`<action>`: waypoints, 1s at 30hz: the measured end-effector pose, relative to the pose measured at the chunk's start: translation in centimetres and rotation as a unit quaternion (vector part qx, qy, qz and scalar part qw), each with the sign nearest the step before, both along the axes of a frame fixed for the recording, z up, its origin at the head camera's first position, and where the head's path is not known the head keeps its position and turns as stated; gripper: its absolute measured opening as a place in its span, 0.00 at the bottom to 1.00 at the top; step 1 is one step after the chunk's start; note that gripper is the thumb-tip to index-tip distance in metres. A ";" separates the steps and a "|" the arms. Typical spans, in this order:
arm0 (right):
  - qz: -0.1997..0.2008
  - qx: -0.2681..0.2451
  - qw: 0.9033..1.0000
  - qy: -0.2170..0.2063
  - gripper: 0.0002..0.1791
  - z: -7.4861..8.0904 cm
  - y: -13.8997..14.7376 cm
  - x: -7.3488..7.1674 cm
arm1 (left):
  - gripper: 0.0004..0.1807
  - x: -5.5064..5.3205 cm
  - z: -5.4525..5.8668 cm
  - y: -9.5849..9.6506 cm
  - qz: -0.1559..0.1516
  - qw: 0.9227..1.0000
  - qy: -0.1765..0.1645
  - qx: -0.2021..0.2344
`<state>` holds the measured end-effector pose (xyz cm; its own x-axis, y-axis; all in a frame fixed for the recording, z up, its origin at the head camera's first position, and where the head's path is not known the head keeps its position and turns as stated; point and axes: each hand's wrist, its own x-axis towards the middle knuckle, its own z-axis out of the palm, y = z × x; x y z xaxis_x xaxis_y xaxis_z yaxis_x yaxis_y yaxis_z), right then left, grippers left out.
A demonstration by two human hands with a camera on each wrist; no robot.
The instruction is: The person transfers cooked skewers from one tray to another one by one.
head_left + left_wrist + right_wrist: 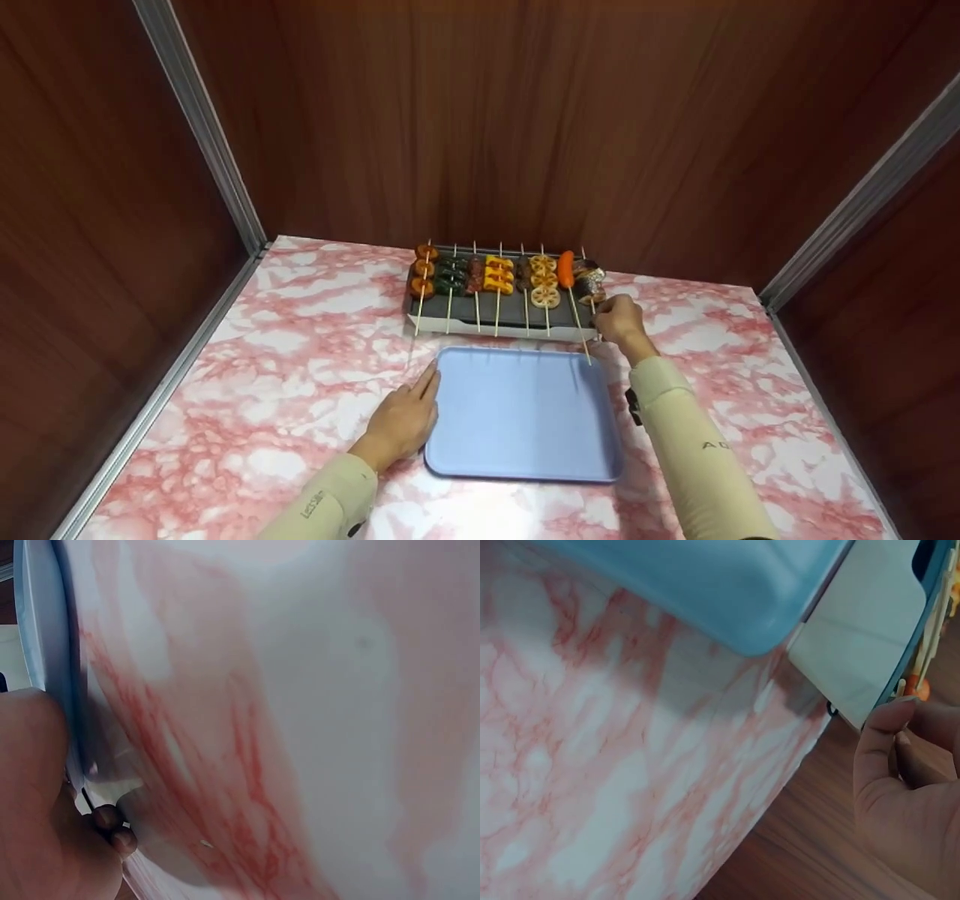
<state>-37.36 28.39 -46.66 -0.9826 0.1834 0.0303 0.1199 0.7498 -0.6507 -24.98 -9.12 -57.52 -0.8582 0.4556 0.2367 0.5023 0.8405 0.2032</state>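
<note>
Pinched in the right hand (621, 319): the rightmost skewer (590, 288), by its stick. The left hand (405, 416), fingers extended, touches the tray (525, 420). A red-marbled table (247, 412) bears the blue tray and, just beyond, a grill (463, 311) with eight skewers (499, 275). The left sleeve (334, 487) reads "Let's", then blurs; the right sleeve (694, 442) starts "A".

Booth-like enclosure (90, 210), wood-grain panels (480, 120), metal corner strips (202, 120), pink marbled tabletop (285, 330)

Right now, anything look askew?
Yes: the sausage skewer, near the right end of the grill, juts out farther than the other skewers, its stick ending over the blue tray's far rim in the head view.
</note>
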 end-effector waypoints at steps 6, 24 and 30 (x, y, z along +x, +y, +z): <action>0.035 0.002 0.999 -0.020 0.07 0.3 0.4 -0.1 | 0.29 -0.4 -0.1 -0.1 -0.003 1.000 -0.005 -0.002; 0.059 -0.095 0.994 -0.009 0.08 0.9 1.9 2.4 | 0.30 -0.7 -0.5 0.0 0.000 0.999 -0.034 -0.009; 0.081 -0.134 0.988 -0.018 0.05 1.2 2.6 4.2 | 0.30 -0.4 -0.1 -0.1 -0.002 0.999 -0.038 0.004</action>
